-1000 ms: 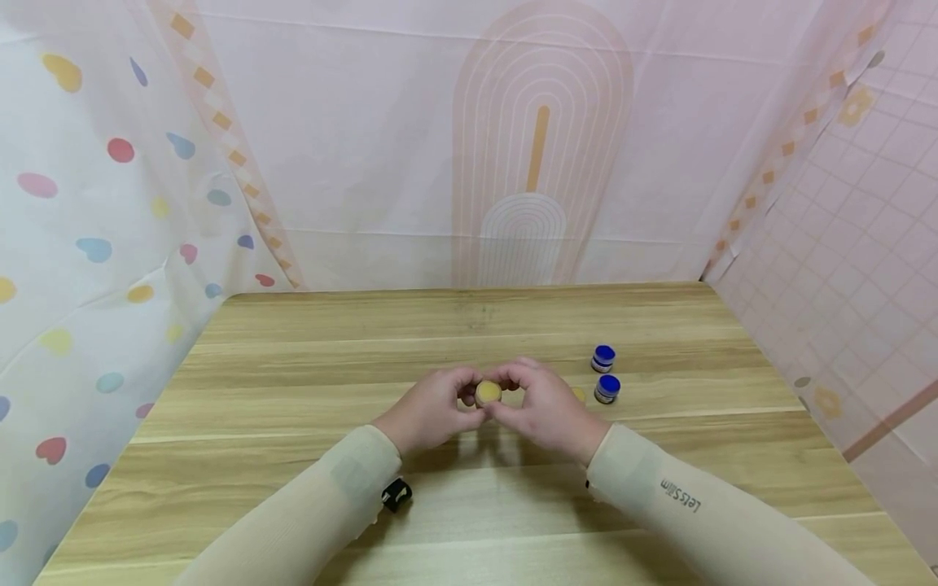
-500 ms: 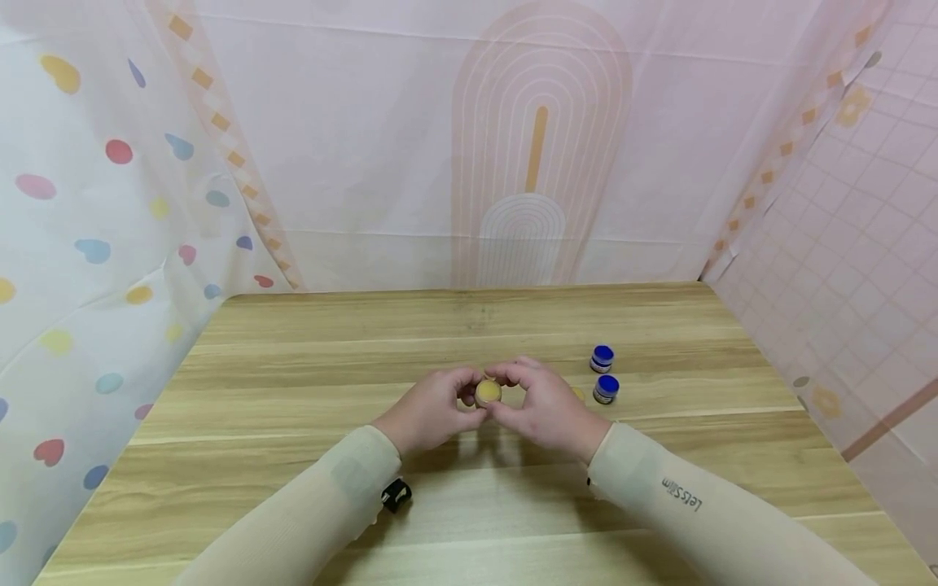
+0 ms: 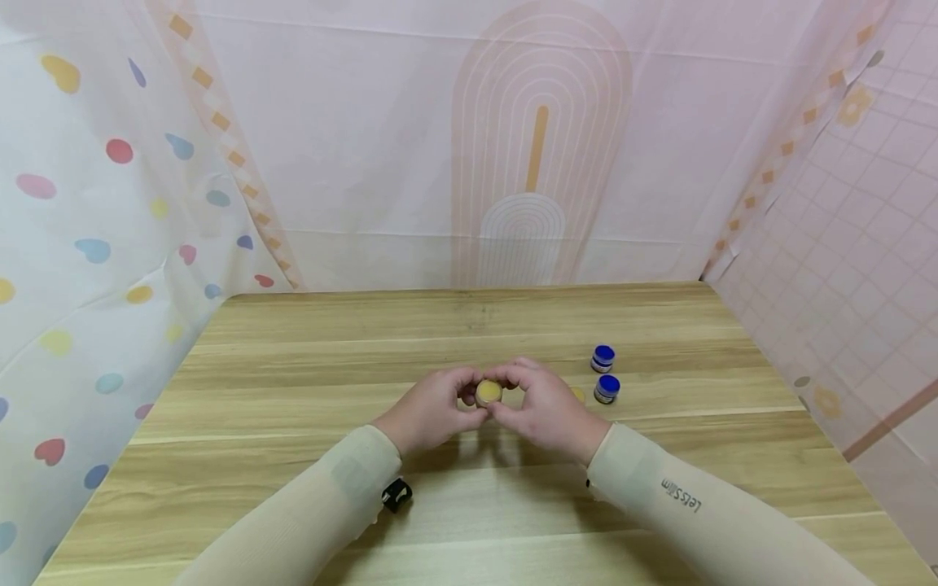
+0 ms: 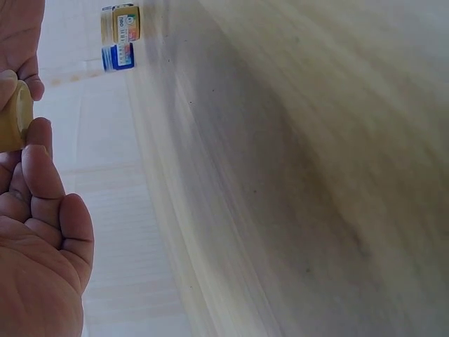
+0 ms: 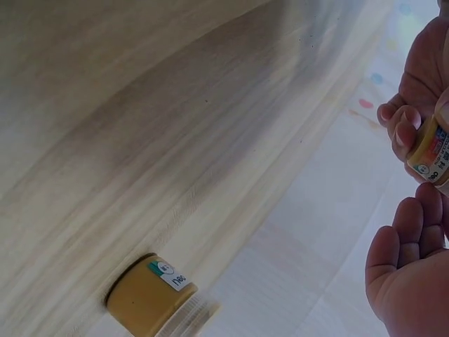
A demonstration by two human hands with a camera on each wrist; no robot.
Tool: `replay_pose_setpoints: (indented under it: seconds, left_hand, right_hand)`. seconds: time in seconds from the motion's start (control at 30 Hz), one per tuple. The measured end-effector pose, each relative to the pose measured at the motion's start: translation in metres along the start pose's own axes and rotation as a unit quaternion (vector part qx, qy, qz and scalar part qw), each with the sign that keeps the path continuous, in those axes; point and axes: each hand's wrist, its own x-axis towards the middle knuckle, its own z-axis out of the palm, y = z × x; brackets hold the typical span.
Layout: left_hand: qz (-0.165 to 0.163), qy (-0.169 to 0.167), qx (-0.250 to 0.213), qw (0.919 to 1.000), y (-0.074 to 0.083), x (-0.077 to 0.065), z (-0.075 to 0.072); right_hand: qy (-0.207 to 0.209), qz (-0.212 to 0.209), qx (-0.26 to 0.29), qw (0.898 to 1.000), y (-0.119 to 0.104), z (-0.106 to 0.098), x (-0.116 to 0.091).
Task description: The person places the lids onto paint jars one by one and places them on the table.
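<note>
Over the middle of the table, both hands hold a small yellow paint jar (image 3: 488, 393) between them, its round top facing up in the head view. My left hand (image 3: 437, 407) grips it from the left. From the other side my right hand (image 3: 538, 405) pinches it with thumb and fingers. A printed label shows on the held jar (image 5: 431, 151) in the right wrist view. Just beyond the right hand, a second yellow jar (image 3: 579, 394) is mostly hidden by that hand; the right wrist view shows this other jar (image 5: 151, 295) with a clear ribbed lid.
Two jars with blue tops, a rear one (image 3: 603, 358) and a nearer one (image 3: 607, 389), stand right of the hands on the wooden table (image 3: 330, 342). A black device (image 3: 396, 495) is at the left wrist. Patterned curtains (image 3: 366, 146) surround the table's back and sides.
</note>
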Motion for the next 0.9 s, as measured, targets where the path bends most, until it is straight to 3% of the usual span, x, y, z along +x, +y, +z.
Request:
replay_pose_setpoints:
  seconds: [0.37,0.67,0.9]
  left_hand:
    - [0.006,-0.001,-0.001,1.0,-0.0017,-0.0007,0.0004]
    - [0.005,0.005,0.003,1.0,-0.002,-0.0001,-0.0002]
    - [0.001,0.004,0.003,1.0,-0.002,0.0009,0.0009]
  right_hand:
    - [0.015,0.033,0.009,0.999,0.0019,0.0029,0.0002]
    - [-0.02,0.001,0.006,1.0,0.0018,-0.0026,0.0016]
    - [-0.015,-0.004,0.0,1.0,0.0015,-0.0023,0.0015]
